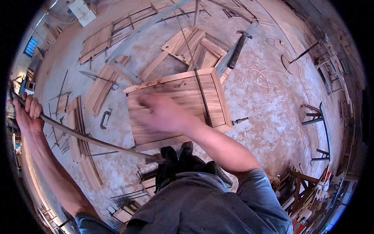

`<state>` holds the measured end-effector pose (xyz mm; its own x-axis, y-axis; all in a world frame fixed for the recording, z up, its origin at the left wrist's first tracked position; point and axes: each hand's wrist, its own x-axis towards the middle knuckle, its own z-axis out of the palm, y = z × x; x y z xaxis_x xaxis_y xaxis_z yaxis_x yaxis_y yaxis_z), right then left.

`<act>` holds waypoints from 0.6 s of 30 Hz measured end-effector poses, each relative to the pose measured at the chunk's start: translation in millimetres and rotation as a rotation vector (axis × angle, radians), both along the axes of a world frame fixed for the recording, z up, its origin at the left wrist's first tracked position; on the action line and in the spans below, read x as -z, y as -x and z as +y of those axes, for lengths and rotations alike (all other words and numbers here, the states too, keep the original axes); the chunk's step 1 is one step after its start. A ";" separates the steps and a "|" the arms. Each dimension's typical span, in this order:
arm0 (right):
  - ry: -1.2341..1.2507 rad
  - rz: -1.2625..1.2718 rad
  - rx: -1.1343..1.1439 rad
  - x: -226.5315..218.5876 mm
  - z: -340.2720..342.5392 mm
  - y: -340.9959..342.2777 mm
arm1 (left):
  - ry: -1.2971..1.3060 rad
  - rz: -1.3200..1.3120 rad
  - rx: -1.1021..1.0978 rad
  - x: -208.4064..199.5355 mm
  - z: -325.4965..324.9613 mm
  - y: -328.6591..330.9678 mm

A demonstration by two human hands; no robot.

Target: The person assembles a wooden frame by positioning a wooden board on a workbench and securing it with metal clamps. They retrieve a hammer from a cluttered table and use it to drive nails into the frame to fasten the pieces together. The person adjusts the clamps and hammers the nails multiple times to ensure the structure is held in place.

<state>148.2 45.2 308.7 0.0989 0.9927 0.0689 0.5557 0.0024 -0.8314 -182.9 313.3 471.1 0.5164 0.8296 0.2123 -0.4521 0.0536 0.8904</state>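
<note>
My left hand (28, 111) is raised at the far left, its fingers wrapped round one end of a long, narrow dark bar (83, 136). The bar slants down to the right, its other end blurred near my legs. In front of me lies a framed wooden panel (175, 93) with striped grain and pale edge strips. Over the panel's left half is my right hand (157, 113), smeared by motion, so its fingers cannot be made out. A thin metal clamp bar (202, 97) crosses the panel's right part from far to near edge.
Beyond the panel, a hammer (238, 50) rests on a blue-grey metal beam (230, 66) beside stacked boards (191, 43). A G-clamp (104, 120) and long planks (82, 144) lie to the left. Rightward are a looped white cord (265, 80) and a metal frame (323, 132).
</note>
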 end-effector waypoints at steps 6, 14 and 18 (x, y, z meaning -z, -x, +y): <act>-0.046 -0.072 -0.202 -75.4 28.0 49.6 | 0.237 -0.127 0.121 31.6 -8.3 -90.5; -0.076 0.069 -0.077 -82.3 73.8 0.5 | 0.216 -0.031 -0.086 36.7 -69.2 -187.7; -0.090 -0.302 0.100 -35.2 65.9 -49.8 | -0.253 0.775 -0.268 78.1 -71.9 -167.4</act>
<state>198.0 111.1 343.9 0.1574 0.9677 0.1967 0.7782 0.0011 -0.6280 -15.5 241.4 393.0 0.3860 0.9194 0.0756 0.3201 -0.2103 0.9238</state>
